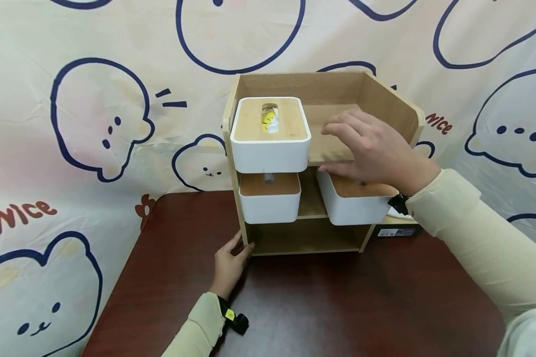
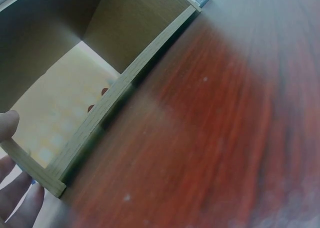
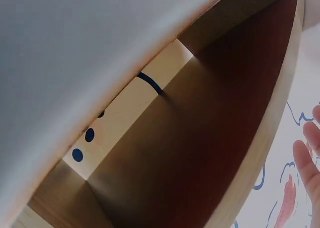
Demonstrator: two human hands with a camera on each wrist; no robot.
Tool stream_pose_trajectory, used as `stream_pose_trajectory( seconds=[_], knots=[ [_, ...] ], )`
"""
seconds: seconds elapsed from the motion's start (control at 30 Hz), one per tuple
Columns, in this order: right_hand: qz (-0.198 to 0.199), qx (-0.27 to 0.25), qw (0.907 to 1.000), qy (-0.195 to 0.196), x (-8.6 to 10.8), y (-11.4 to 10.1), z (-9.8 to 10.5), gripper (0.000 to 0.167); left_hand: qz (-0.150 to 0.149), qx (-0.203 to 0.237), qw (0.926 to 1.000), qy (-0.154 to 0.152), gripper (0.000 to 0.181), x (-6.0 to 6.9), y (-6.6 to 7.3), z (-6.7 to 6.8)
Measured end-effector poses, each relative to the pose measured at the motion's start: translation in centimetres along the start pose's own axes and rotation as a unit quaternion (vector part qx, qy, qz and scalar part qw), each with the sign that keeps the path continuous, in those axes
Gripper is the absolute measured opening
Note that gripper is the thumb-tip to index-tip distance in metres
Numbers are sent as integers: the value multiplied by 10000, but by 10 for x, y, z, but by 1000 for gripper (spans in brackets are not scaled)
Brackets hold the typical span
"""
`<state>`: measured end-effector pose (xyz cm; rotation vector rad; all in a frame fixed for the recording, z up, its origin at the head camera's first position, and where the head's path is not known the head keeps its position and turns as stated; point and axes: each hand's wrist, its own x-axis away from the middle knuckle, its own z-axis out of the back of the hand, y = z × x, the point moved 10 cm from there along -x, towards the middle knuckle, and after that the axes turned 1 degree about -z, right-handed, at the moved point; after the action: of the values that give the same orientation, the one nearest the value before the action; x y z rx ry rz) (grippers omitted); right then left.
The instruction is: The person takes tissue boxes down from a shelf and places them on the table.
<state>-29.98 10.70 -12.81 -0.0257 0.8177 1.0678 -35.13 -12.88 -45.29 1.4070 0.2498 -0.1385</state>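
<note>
A small wooden shelf unit point(image 1: 305, 248) stands on the dark red-brown table. My left hand point(image 1: 229, 265) grips the bottom of its left side panel, with the thumb in front and the fingers behind, as the left wrist view also shows at the panel's edge point(image 2: 37, 170). My right hand point(image 1: 366, 144) is spread over the right white box point(image 1: 361, 210), which has a wooden lid. Its thumb is by the box's left rim; whether it touches cannot be told. In the right wrist view the fingers point(image 3: 307, 163) are extended and hold nothing.
A white tissue box with a wooden lid point(image 1: 245, 119) sits on the top level at left. Below it is a smaller white lidded box point(image 1: 269, 208). A dark box with a label point(image 1: 394, 231) lies behind the unit at right. A cartoon-print cloth point(image 1: 116, 213) hangs behind.
</note>
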Motion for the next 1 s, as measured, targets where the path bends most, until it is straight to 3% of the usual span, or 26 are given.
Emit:
stream_pose_trajectory(
  seconds=[0.43,0.67,1.0],
  knots=[
    [-143,-285,9995,-23,-4,-9,-2,68,-70,-105,9999,62,51,4,2,-2],
    [-203,-451,9988,33,-6,-11,-2,74,-137,33,9998,133,51,-6,-36,-7],
    [-322,-302,9989,-162,-12,-11,-10,88,-347,-115,9990,269,53,-10,-32,1]
  ],
)
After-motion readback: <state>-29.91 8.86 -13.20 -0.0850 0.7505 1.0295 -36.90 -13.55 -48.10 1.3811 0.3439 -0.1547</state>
